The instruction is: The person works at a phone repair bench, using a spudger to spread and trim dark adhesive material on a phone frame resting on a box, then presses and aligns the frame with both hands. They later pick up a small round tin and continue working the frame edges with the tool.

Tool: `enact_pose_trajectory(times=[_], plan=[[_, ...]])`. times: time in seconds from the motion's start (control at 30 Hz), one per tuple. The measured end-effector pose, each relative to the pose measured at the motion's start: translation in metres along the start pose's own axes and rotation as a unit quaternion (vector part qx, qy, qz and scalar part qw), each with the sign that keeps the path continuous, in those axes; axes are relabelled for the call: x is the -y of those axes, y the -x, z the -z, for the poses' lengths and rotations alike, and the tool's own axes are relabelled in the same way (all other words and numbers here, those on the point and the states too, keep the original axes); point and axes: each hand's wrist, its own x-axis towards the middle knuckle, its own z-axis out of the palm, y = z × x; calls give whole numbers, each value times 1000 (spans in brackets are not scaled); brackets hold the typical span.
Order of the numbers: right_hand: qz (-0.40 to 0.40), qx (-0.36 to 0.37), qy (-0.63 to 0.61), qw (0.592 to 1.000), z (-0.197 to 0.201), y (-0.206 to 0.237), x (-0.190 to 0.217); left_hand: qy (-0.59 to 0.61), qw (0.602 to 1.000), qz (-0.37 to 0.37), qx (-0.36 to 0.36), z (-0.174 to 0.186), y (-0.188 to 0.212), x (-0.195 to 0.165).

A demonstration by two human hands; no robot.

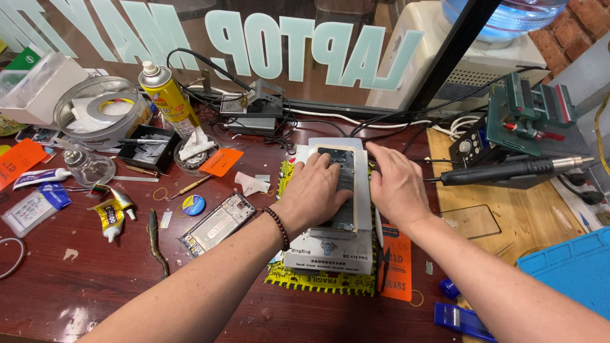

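— Dark red wood, that table (76, 298), and crowded. What sits in the middle of the head view?

— A white heating pad machine (330, 244), a flat box standing on a yellow and black striped mat (318, 282). On its top lies a phone screen (340, 190), dark glass in a pale frame, running from far to near.

— And the hands?

— Both are on it. The left hand (314, 190) lies flat over the near left part of the phone screen, fingers spread and pressing down, not curled round anything. A dark bead bracelet (277, 227) circles that wrist. The right hand (397, 184) rests at the right edge of the machine, its fingers stretched toward the far right corner of the screen; it looks open too, though I cannot tell whether the fingertips pinch the frame.

— What lies to the left?

— A phone frame (216, 223) just near-left of the left wrist, a small blue disc (194, 204) beside it, a glue tube (109, 216) further left, a yellow spray can (166, 95) standing far left, and a round tin holding a tape roll (101, 111).

— To the right?

— A black hot air handle (508, 170) lying on a pale wooden board (508, 222), with a green clamp device (534, 111) beyond it. A blue mat (572, 267) shows at the near right, and an orange card (397, 270) sits beside the machine.
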Motion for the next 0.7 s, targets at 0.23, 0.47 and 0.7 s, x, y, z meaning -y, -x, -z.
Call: enact_pose_trajectory(times=[0.23, 0.47, 0.7], plan=[[-417, 38, -269, 867, -28, -40, -10, -12, 998, 0, -58, -3, 1, -2], [-468, 83, -278, 835, -46, -34, -6, -54, 998, -9, -10, -7, -5, -1], [-502, 132, -327, 789, -28, -35, -2, -24, 1000, -12, 9, -2, 8, 4]])
